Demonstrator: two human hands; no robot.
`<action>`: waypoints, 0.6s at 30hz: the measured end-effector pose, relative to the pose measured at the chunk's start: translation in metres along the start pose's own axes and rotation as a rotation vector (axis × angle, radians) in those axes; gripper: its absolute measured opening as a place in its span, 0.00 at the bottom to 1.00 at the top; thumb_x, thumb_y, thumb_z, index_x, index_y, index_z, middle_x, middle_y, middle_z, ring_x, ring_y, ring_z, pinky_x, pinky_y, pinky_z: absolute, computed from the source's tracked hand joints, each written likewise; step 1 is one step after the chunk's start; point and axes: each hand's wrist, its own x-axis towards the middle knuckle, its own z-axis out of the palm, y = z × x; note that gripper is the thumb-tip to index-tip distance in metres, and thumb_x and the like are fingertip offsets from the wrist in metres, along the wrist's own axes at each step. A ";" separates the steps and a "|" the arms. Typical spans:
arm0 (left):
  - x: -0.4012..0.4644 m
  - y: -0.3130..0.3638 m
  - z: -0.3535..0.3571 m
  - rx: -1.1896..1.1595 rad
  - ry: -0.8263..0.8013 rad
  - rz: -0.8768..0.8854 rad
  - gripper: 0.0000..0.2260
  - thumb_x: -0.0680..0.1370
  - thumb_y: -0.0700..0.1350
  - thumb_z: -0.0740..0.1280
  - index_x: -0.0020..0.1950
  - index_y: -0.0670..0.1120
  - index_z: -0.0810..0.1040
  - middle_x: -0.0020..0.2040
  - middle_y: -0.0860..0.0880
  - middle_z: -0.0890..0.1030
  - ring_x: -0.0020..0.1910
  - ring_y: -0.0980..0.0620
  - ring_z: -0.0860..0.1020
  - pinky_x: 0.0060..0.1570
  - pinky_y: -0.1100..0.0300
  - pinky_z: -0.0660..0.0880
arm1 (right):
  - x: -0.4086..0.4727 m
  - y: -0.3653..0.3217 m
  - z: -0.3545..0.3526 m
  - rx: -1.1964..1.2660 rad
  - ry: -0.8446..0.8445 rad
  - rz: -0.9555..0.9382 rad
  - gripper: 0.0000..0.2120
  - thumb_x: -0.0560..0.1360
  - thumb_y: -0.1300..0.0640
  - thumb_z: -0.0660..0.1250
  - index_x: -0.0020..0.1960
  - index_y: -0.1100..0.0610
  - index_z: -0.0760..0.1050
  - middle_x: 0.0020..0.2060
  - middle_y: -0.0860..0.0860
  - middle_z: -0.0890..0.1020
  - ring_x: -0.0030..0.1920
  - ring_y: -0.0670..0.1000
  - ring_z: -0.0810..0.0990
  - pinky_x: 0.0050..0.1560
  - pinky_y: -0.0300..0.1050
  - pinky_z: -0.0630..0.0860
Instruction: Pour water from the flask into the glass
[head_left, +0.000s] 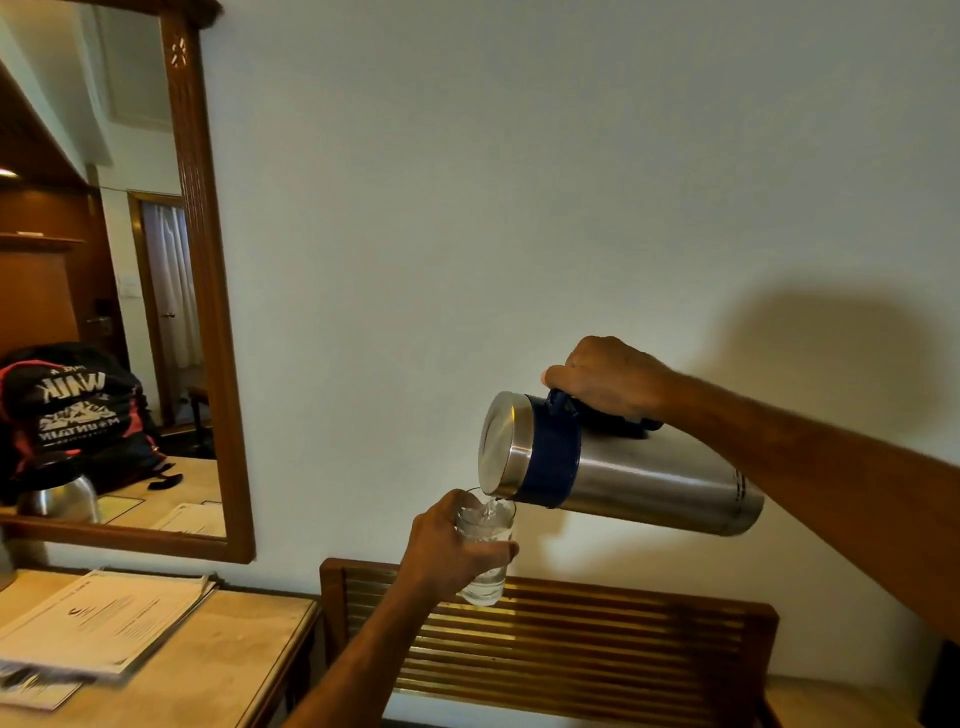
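A steel flask (644, 480) with a dark blue collar and handle lies almost level in the air, its lid end pointing left. My right hand (608, 379) grips its handle from above. A thin stream of water runs from the spout into a clear glass (488, 525) just below it. My left hand (452, 551) is wrapped round the glass and holds it up in the air, above a slatted wooden rack. The glass is mostly full of water; my fingers hide part of its side.
The slatted wooden rack (571, 639) stands against the wall below the glass. A table (218, 654) at lower left carries a stack of papers (98, 623). A wood-framed mirror (208, 312) hangs at left, reflecting a dark bag.
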 end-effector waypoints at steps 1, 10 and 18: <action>0.000 0.000 -0.001 -0.007 0.004 0.000 0.33 0.56 0.64 0.76 0.58 0.54 0.74 0.51 0.55 0.80 0.45 0.53 0.81 0.40 0.67 0.77 | -0.003 0.006 0.003 0.047 0.010 0.019 0.19 0.69 0.41 0.62 0.30 0.56 0.77 0.29 0.51 0.79 0.32 0.53 0.77 0.36 0.50 0.74; -0.001 -0.007 -0.003 -0.041 -0.009 0.012 0.32 0.59 0.58 0.79 0.59 0.51 0.75 0.51 0.55 0.81 0.48 0.55 0.80 0.45 0.63 0.78 | -0.055 0.080 0.067 0.848 0.187 0.336 0.20 0.70 0.44 0.66 0.22 0.53 0.75 0.18 0.48 0.63 0.20 0.49 0.59 0.23 0.40 0.56; -0.020 -0.044 0.037 -0.094 -0.011 -0.074 0.26 0.57 0.55 0.81 0.51 0.58 0.76 0.45 0.55 0.84 0.45 0.61 0.82 0.36 0.70 0.78 | -0.118 0.115 0.167 1.242 0.262 0.432 0.23 0.80 0.52 0.58 0.28 0.51 0.77 0.24 0.49 0.76 0.27 0.50 0.75 0.27 0.41 0.70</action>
